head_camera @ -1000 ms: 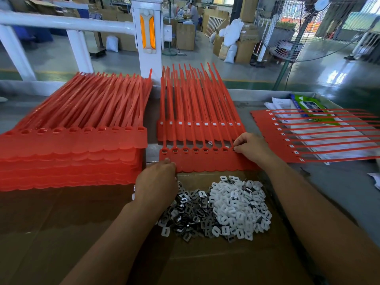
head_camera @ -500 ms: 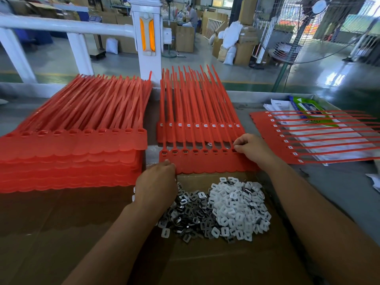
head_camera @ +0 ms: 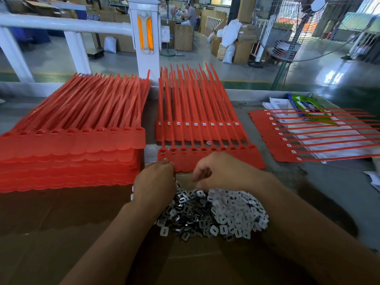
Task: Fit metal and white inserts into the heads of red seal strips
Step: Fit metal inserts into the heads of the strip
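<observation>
A joined sheet of red seal strips [head_camera: 253,159] is being shown flat on the bench at the far edge of a cardboard sheet [head_camera: 61,223]. Its broad scalloped tabs are pointing toward the person and its thin tails are running away. Dark pieces are being shown seated in the square heads along the row.

The left hand [head_camera: 154,186] is being held at the sheet's near-left corner, touching the tab edge. Its fingers are curled under and hidden, so whether anything is being pinched cannot be told. The right hand [head_camera: 222,171] is being held over the sheet's near edge. Its fingers are bent downward and blurred, and it cannot be told whether anything is being gripped.

Just below both hands, metal inserts [head_camera: 185,214] are being heaped on the left and white inserts [head_camera: 236,212] on the right, the two heaps touching.

A second sheet [head_camera: 197,132], with white pieces in its heads, is being partly overlapped by the first sheet's tails. A thick stack of sheets [head_camera: 72,145] is being kept to the left. A side sheet [head_camera: 273,140] is being kept well apart on the right, over papers [head_camera: 337,145].
</observation>
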A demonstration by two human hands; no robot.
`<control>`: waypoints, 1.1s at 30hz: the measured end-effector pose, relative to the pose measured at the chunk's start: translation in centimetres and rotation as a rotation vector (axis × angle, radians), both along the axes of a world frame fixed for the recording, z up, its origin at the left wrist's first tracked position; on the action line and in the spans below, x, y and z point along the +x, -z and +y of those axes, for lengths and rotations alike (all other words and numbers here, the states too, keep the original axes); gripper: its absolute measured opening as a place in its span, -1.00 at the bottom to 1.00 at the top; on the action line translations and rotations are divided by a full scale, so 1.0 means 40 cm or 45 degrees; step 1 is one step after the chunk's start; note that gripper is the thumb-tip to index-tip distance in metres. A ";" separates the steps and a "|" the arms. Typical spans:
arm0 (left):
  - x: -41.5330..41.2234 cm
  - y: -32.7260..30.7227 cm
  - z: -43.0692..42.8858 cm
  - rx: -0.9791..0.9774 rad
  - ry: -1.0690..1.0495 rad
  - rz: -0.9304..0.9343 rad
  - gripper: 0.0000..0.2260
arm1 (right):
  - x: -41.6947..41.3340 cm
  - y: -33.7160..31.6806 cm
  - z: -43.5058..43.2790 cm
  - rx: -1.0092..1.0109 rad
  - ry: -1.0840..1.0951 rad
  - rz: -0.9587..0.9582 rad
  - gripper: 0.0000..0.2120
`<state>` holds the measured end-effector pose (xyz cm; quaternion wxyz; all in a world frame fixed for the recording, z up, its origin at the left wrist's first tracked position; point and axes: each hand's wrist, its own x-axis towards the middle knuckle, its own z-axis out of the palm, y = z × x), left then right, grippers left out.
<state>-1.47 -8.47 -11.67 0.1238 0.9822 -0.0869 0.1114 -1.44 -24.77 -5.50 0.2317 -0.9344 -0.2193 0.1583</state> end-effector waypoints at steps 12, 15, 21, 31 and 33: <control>0.005 0.006 0.000 0.022 -0.010 0.001 -0.75 | -0.009 0.019 0.017 -0.178 -0.073 -0.058 -0.84; 0.004 0.006 0.000 0.020 -0.015 0.002 -0.75 | -0.012 0.019 0.023 -0.132 -0.106 -0.064 -0.81; 0.004 0.004 -0.002 0.024 -0.014 0.003 -0.75 | -0.014 0.030 0.032 -0.087 -0.161 -0.052 -0.88; 0.002 0.003 -0.001 0.039 -0.002 -0.017 -0.75 | -0.004 0.026 -0.008 0.206 0.103 -0.136 -0.85; 0.003 0.004 -0.002 0.037 0.000 -0.016 -0.75 | 0.005 0.016 -0.030 0.222 0.185 -0.173 -0.82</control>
